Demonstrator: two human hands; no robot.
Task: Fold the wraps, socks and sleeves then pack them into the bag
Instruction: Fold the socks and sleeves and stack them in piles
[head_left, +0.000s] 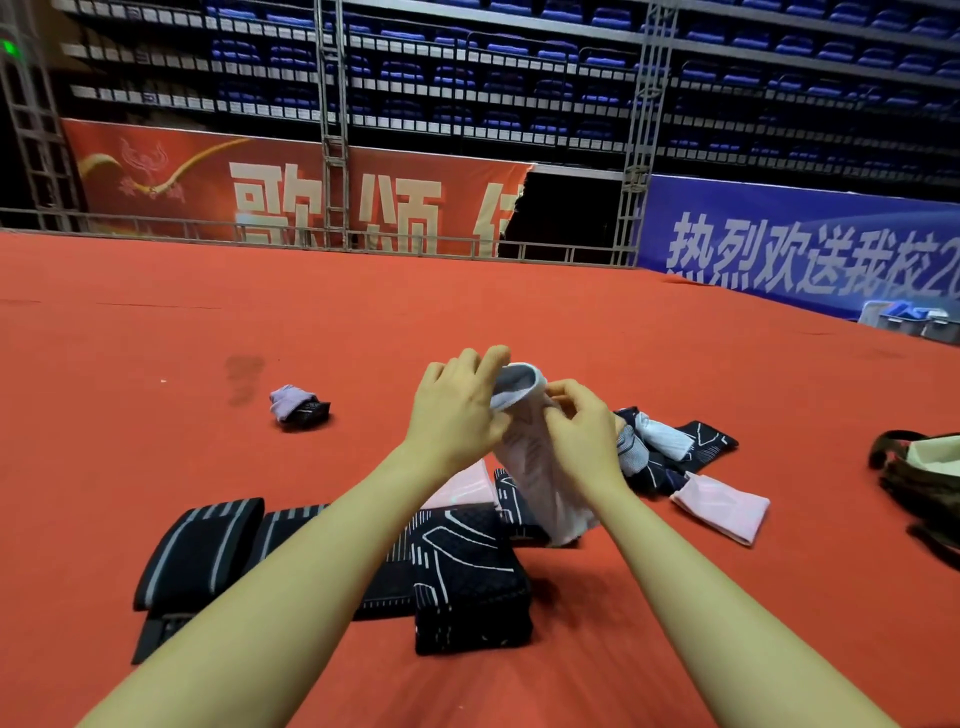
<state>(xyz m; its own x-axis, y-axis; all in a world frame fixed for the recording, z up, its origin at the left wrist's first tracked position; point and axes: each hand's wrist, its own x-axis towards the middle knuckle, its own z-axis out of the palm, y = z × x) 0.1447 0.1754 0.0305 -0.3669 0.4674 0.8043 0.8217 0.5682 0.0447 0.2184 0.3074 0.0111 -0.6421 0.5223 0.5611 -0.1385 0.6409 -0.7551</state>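
Both hands are up at 12 o'clock over the pile: left hand and right hand each have fingers pinching the cuff of the white sock, which hangs clear of the red floor. I'd keep the cuff edges lined up and fold it in half before it goes to the bag at 3 o'clock.

Red carpet floor — folded black wraps, patterned sleeves, pink sleeve, rolled socks, bag.

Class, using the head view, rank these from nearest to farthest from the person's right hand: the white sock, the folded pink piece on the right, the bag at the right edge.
1. white sock: gripped by the right hand.
2. folded pink piece: on the carpet, to its right.
3. bag: far right edge.
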